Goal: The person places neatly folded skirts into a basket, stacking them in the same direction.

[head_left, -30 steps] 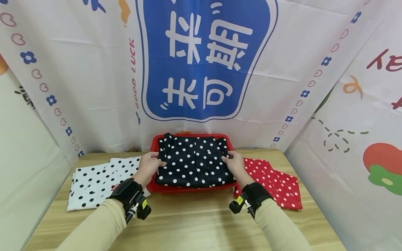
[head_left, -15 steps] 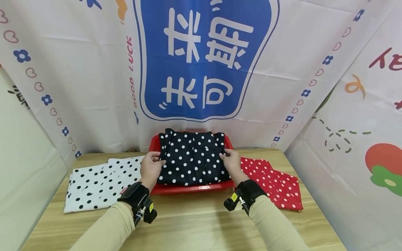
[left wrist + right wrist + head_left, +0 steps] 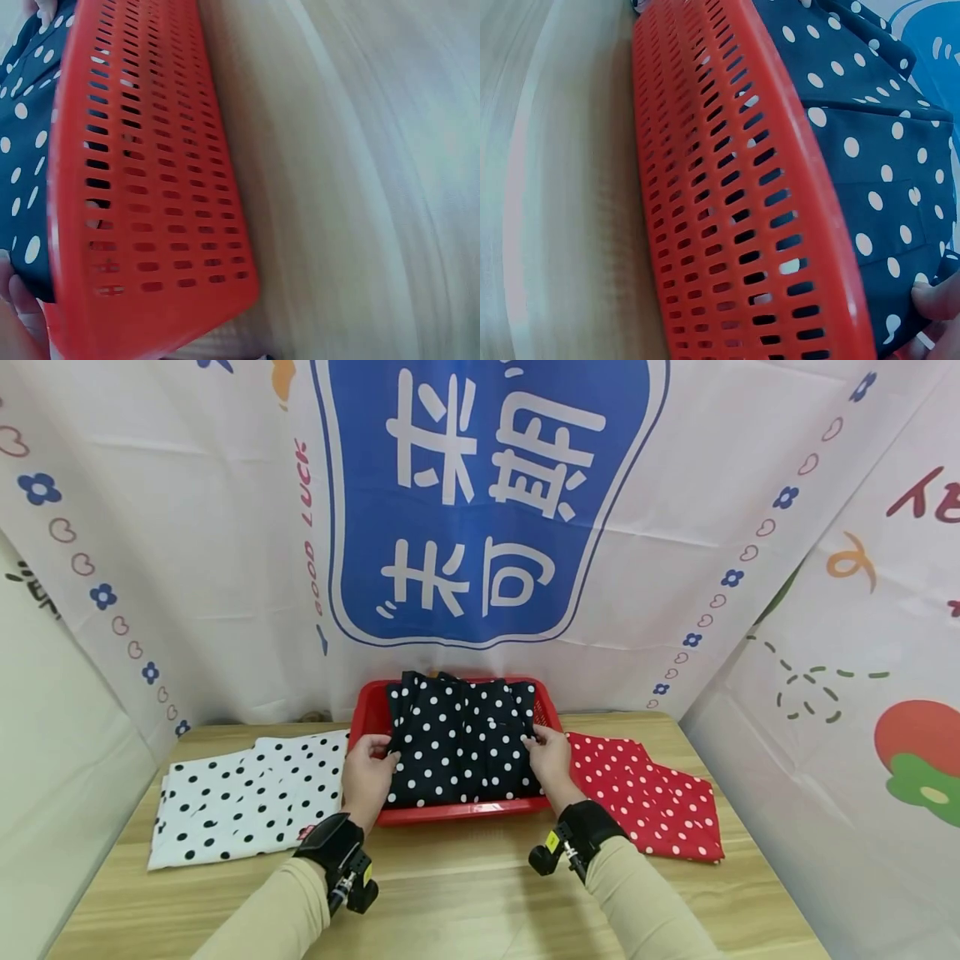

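Narrower than a second ago, the navy dotted cloth (image 3: 461, 739) lies bunched in the red basket (image 3: 367, 714), between both hands. Left hand (image 3: 367, 772) and right hand (image 3: 551, 758) have drawn inward, fingers curled, pinching its opposite side edges.

Matt dotted cloth (image 3: 461, 739) in a glossy perforated red plastic basket (image 3: 727, 210) on smooth pale wood table (image 3: 465, 893).

My left hand (image 3: 367, 774) and right hand (image 3: 550, 760) now stand closer together than a second ago, and the dark cloth (image 3: 461, 739) between them is narrower in the basket (image 3: 367, 714).
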A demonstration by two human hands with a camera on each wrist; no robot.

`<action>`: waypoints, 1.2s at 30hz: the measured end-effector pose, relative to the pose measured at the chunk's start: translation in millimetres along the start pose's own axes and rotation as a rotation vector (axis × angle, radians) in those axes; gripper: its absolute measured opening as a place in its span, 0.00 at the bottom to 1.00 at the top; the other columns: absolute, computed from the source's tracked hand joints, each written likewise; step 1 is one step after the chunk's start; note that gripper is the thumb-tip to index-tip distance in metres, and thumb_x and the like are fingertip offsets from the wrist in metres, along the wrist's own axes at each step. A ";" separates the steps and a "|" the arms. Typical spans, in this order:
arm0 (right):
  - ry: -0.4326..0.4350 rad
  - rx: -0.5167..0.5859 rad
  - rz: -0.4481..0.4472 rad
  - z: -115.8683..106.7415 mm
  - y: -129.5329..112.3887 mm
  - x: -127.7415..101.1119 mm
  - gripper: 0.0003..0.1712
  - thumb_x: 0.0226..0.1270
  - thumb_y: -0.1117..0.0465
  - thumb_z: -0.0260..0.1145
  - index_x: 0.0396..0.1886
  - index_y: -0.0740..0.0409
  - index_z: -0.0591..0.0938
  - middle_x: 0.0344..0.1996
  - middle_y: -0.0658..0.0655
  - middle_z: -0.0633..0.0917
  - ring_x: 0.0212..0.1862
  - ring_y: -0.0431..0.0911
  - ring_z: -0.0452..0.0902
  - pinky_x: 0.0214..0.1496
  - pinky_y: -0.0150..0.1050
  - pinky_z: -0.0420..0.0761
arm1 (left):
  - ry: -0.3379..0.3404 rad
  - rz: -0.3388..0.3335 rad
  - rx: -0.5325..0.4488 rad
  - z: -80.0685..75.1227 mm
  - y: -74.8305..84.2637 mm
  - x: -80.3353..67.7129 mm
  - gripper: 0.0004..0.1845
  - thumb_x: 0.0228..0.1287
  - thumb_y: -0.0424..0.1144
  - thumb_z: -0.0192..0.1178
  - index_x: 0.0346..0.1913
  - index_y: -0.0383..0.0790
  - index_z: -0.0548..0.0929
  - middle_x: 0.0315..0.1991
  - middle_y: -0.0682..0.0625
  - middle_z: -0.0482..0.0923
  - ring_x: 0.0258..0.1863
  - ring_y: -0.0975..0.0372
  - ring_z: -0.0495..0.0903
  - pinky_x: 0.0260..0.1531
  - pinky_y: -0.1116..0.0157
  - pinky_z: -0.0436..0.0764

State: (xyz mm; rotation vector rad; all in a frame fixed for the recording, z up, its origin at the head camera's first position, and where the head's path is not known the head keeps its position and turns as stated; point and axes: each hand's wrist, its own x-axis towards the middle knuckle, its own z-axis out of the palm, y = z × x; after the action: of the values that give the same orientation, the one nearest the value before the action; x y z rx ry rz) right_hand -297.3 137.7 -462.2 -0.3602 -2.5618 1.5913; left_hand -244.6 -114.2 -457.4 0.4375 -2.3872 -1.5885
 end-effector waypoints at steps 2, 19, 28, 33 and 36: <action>0.015 -0.002 -0.010 1.2 2.8 0.1 0.20 0.68 0.70 0.62 0.59 0.64 0.79 0.51 0.65 0.82 0.51 0.56 0.74 0.58 0.50 0.77 | 0.010 -0.005 -0.008 2.1 -3.6 0.9 0.12 0.66 0.28 0.59 0.51 0.32 0.77 0.47 0.37 0.78 0.38 0.50 0.76 0.41 0.58 0.76; 0.053 -0.002 0.012 14.1 18.3 6.4 0.18 0.69 0.69 0.61 0.58 0.66 0.80 0.52 0.65 0.83 0.52 0.55 0.78 0.59 0.49 0.77 | 0.038 -0.001 0.012 10.4 -12.9 -0.2 0.13 0.69 0.28 0.54 0.53 0.27 0.77 0.46 0.33 0.79 0.40 0.46 0.77 0.46 0.52 0.79; -0.019 -0.085 0.004 13.6 18.4 8.0 0.24 0.70 0.73 0.56 0.65 0.70 0.71 0.60 0.67 0.77 0.60 0.57 0.73 0.63 0.52 0.72 | 0.000 0.002 -0.045 8.6 -14.7 2.2 0.18 0.71 0.27 0.48 0.62 0.26 0.71 0.55 0.33 0.75 0.45 0.46 0.79 0.51 0.52 0.78; -0.027 -0.091 0.010 13.2 18.1 7.4 0.27 0.70 0.72 0.56 0.68 0.69 0.69 0.63 0.67 0.74 0.62 0.59 0.70 0.64 0.54 0.71 | -0.039 -0.038 -0.031 9.0 -13.9 2.9 0.22 0.74 0.31 0.46 0.68 0.28 0.65 0.62 0.33 0.69 0.52 0.46 0.74 0.57 0.51 0.74; -0.022 -0.083 0.015 13.8 18.7 7.0 0.27 0.70 0.72 0.56 0.68 0.68 0.69 0.63 0.67 0.74 0.61 0.58 0.70 0.63 0.54 0.72 | -0.055 -0.046 -0.016 9.5 -13.8 2.6 0.23 0.75 0.33 0.45 0.69 0.28 0.64 0.64 0.32 0.67 0.54 0.45 0.72 0.59 0.50 0.73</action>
State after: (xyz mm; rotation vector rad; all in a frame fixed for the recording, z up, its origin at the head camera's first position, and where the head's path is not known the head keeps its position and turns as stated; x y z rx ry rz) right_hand -304.3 135.5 -485.3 -0.3726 -2.6534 1.5059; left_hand -248.9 -112.1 -473.6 0.4545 -2.4195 -1.6589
